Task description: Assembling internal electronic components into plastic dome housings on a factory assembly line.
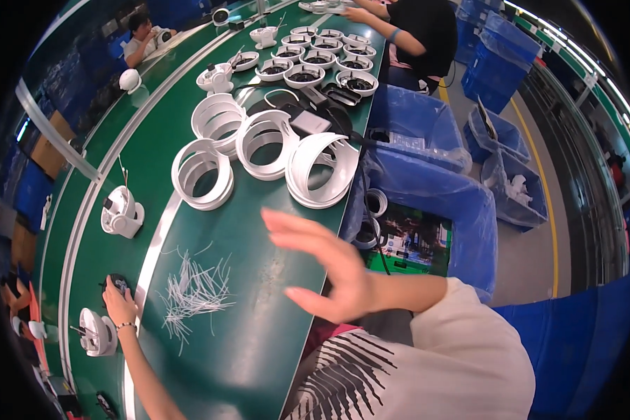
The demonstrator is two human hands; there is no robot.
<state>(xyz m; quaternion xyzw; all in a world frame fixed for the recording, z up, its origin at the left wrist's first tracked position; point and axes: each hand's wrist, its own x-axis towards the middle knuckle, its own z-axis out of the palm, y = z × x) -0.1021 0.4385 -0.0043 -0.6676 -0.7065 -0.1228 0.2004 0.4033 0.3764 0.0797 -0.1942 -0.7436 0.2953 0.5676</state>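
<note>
1. My right hand hung flat and open above the green bench, fingers spread and pointing toward my left, palm down, with nothing in it. It looked blurred, so finer detail of the fingertips I couldn't tell.

2. My left hand was stretched far out to the left, over the conveyor belt, fingers laid on a small dark part. Whether it truly gripped that part or only rested on it, I couldn't tell.

3. Just beside that left hand sat a white dome camera housing, and farther up the belt another white housing stood apart from it.

4. Between my two hands lay a scatter of thin white strips on the bench, nearer my right hand than my left, lying down-left of its fingertips.

5. Up-bench from my right hand, the nearest stack of white rings leaned on its side, its open bore facing roughly toward me; two more ring stacks stood to its left. My right hand was clearly the nearer one, the stack lying straight ahead of it, apart, not touching.

6. Beyond the rings, rows of white round bases filled the far bench, where another person's arm worked.

7. To my right, below the bench edge, blue lined bins stood.
</note>
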